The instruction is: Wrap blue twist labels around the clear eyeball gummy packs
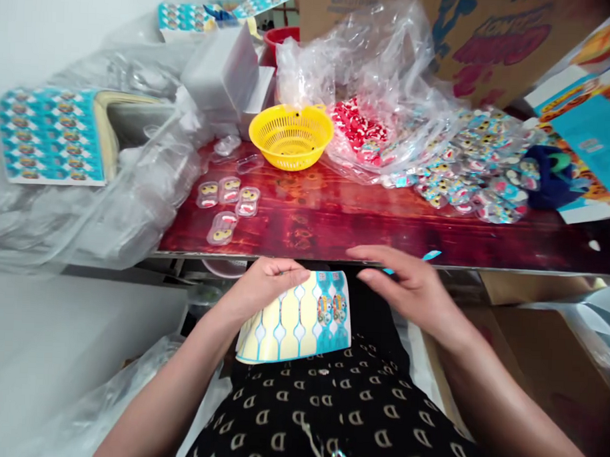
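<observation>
Yellow-backed sticker sheet stack sits on lap, pinched at its top by left hand; right hand half-open beside it, apparently empty, so looks mid-peel, next needs fingertip grip on a remaining sticker.

The left hand gripped a sticker sheet stack near the table edge; the right hand hovered beside it, fingers loose.
</observation>
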The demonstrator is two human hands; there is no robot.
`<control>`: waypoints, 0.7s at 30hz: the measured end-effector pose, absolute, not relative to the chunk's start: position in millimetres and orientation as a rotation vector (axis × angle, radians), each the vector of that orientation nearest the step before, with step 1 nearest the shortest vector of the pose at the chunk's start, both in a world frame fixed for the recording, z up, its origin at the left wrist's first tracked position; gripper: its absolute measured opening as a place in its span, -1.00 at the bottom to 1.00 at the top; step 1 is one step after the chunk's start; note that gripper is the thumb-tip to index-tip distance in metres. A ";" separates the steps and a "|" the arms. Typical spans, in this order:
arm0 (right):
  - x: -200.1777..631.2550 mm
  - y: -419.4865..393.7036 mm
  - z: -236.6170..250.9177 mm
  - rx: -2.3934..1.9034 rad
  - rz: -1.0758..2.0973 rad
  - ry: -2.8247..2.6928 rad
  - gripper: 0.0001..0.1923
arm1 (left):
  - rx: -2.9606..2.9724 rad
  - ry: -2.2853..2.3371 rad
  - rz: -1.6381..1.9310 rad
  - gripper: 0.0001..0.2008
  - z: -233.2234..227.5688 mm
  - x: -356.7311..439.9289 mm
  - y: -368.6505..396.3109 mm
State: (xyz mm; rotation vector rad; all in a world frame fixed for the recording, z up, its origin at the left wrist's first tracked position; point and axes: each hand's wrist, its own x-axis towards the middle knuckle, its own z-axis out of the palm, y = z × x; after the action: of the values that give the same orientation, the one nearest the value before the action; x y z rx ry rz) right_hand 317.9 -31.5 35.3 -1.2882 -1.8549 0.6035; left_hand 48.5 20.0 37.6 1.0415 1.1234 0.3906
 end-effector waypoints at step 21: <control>265.9 -13.0 8.1 -1.170 0.530 -2.173 -0.78 | 1.773 1.120 0.315 -0.72 37.5 48.9 16.5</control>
State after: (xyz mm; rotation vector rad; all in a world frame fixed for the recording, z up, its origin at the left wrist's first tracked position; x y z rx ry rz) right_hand 265.9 -13.0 8.1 -1.1698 -2.1728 0.5305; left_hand 48.9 16.5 37.5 1.7726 1.1204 0.3147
